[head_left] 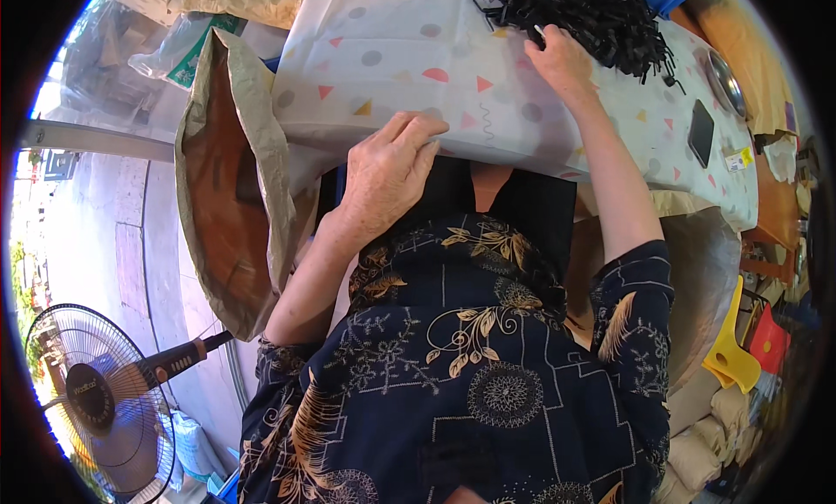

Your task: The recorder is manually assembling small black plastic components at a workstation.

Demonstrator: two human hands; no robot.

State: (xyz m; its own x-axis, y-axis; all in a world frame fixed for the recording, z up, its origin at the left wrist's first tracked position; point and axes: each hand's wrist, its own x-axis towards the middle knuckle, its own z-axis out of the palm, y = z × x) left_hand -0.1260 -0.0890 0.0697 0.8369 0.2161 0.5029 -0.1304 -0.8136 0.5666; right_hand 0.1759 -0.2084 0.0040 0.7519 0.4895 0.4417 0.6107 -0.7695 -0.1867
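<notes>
Our right grip (562,62) is at the near edge of a heap of black strip-like pieces (592,21), fingers bent and their tips drawn in toward the thumb; we cannot tell whether they pinch a piece. The heap spreads beyond and to the right of this grip, on the table (309,69), which is covered in white with grey dots and coloured shapes. Our left grip (389,171) hangs by the table's near edge, to the left of the right grip and closer to our body, its fingers loosely curled with the thumb beneath; whether anything is between them we cannot see.

Farther right of our right grip lie a dark phone (700,133) and, beyond it, a round metal dish (726,83). Left of our left grip an open brown sack (270,130) gapes, rust-coloured inside. Lower still on that side, toward us, stands a fan (91,395).
</notes>
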